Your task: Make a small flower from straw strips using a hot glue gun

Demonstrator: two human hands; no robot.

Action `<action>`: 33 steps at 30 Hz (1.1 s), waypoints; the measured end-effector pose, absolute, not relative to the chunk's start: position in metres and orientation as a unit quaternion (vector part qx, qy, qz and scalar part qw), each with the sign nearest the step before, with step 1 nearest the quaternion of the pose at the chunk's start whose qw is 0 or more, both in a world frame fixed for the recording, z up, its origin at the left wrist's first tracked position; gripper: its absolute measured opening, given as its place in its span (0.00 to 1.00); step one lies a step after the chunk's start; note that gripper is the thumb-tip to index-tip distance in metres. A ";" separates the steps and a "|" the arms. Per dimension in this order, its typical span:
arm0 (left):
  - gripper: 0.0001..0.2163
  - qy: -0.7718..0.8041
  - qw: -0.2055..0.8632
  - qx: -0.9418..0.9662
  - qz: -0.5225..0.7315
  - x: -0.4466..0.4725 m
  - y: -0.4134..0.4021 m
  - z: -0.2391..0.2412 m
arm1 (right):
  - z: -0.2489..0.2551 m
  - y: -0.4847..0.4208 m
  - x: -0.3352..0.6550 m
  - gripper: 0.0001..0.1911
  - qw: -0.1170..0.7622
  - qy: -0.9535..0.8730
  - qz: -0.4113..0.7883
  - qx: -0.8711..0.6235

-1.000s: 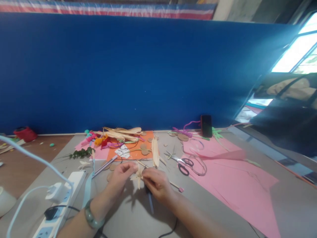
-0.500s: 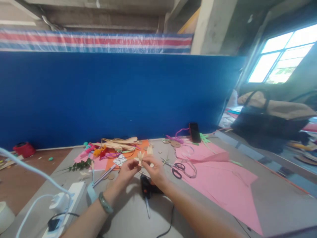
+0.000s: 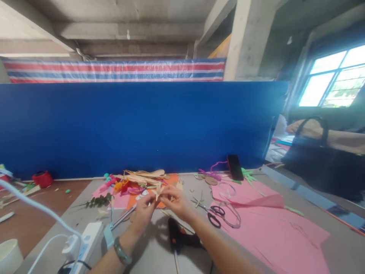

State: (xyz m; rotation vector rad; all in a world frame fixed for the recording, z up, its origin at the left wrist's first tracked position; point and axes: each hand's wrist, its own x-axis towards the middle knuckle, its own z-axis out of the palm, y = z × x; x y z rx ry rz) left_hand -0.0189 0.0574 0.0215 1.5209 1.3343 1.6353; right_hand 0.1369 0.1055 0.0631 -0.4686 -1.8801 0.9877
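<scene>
My left hand (image 3: pixel 145 211) and my right hand (image 3: pixel 176 201) meet above the grey table (image 3: pixel 154 251). Both pinch a small cream straw flower (image 3: pixel 158 191) held between their fingertips, a little above the table top. A green bangle sits on my left wrist. Below my right forearm a black glue gun (image 3: pixel 178 239) lies on the table. Behind the hands is an orange sheet (image 3: pixel 171 179) with a heap of pale leaf strips (image 3: pixel 142 177) and coloured pipe cleaners (image 3: pixel 115 184).
Black-handled scissors (image 3: pixel 212 216) and a large pink paper sheet (image 3: pixel 273 224) lie to the right. A black phone (image 3: pixel 235 166) leans on the blue partition (image 3: pixel 142 125). A white power strip (image 3: pixel 85 243) with cables sits at the left, a dark bag (image 3: pixel 322 163) at far right.
Both hands have lifted the straw flower off the table and hold it higher. The camera has tilted up, and the glue gun, hidden before, now shows below the hands.
</scene>
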 end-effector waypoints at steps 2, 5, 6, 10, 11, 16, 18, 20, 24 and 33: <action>0.14 0.503 0.254 0.568 0.600 -0.018 0.055 0.022 | 0.065 0.107 0.142 0.05 0.454 -0.753 0.434 -0.196; 0.13 0.499 0.252 0.574 0.597 -0.017 0.054 0.019 | 0.068 0.111 0.147 0.05 0.445 -0.707 0.508 -0.209; 0.13 0.497 0.254 0.576 0.598 -0.017 0.054 0.016 | 0.069 0.111 0.147 0.06 0.438 -0.696 0.529 -0.211; 0.13 0.489 0.263 0.580 0.596 -0.019 0.057 0.006 | 0.070 0.109 0.145 0.09 0.420 -0.679 0.557 -0.229; 0.13 0.491 0.264 0.581 0.593 -0.019 0.057 0.005 | 0.070 0.108 0.144 0.10 0.421 -0.676 0.557 -0.235; 0.13 0.484 0.266 0.578 0.601 -0.021 0.053 0.009 | 0.071 0.105 0.142 0.12 0.433 -0.672 0.553 -0.234; 0.14 0.476 0.267 0.574 0.611 -0.021 0.051 0.011 | 0.072 0.104 0.141 0.13 0.433 -0.675 0.550 -0.233; 0.14 0.475 0.264 0.567 0.619 -0.021 0.050 0.013 | 0.072 0.103 0.141 0.13 0.428 -0.682 0.544 -0.238; 0.13 0.478 0.257 0.568 0.619 -0.022 0.048 0.017 | 0.069 0.105 0.141 0.15 0.424 -0.689 0.532 -0.249; 0.09 0.463 0.272 0.574 0.618 -0.021 0.046 0.020 | 0.073 0.103 0.143 0.15 0.427 -0.688 0.535 -0.241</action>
